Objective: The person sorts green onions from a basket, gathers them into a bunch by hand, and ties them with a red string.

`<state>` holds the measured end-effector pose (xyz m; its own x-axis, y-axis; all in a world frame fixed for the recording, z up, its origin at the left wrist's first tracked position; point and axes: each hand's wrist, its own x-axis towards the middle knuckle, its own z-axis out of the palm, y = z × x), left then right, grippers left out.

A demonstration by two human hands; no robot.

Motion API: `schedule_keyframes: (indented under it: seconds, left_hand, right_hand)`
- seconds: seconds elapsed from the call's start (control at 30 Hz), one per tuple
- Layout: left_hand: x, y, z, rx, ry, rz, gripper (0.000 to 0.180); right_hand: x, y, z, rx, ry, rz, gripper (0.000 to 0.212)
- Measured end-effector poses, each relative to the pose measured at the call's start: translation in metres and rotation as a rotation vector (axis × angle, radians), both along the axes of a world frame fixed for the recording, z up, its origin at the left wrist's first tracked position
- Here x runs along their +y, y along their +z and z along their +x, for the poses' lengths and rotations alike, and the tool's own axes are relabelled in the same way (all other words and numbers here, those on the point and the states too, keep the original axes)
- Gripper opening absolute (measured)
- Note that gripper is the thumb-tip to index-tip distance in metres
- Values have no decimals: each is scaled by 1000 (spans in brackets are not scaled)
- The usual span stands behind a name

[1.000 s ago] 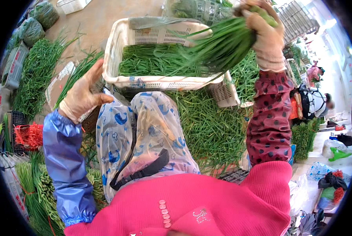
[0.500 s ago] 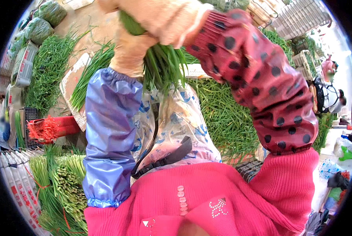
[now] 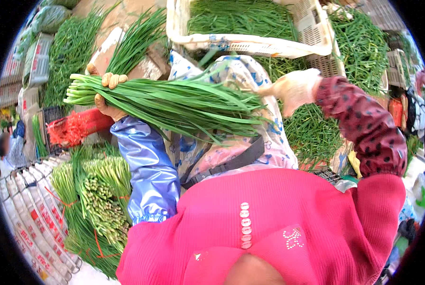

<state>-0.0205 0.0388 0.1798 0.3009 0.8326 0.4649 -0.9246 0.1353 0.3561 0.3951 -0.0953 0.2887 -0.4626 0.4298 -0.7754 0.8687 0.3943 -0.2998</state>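
A bunch of long green garlic chives (image 3: 184, 99) lies sideways across my lap, pale stem ends to the left and leaf tips to the right. My left hand (image 3: 109, 92), in a tan glove, is closed round the bunch near the stem ends. At the leaf tips is my right hand (image 3: 295, 89), gloved and blurred; its fingers point toward the tips, and whether they grip any leaves does not show. A patterned plastic apron (image 3: 281, 137) covers my legs under the bunch.
A white plastic crate (image 3: 264, 47) of chives stands ahead, with loose chives (image 3: 312, 135) to its right. Tied bundles (image 3: 103, 199) lie at the lower left, below a roll of red ties (image 3: 72, 128). More chives (image 3: 134, 45) rest on a board ahead-left.
The bunch has gone from hanging between both hands to lying sideways. My right hand has moved right, away from my left, which has come nearer and left. The white crate now shows.
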Motion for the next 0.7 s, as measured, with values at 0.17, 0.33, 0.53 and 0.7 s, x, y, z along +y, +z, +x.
schedule_keyframes:
  seconds: [0.17, 0.33, 0.53, 0.7]
  left_hand:
    - [-18, 4, -7, -25, 89, -5, 78]
    - [-21, 6, -7, -45, 86, 48, 79]
    - [-31, 36, 17, 48, 285, 99, 87]
    - [-54, 38, -1, 136, 556, -190, 73]
  right_hand:
    - [38, 26, 27, -182, -266, 391, 64]
    - [79, 12, -45, 699, -324, 720, 72]
    - [78, 28, -204, 1134, -432, 252, 103]
    - [65, 1, -236, 925, -396, 452, 103]
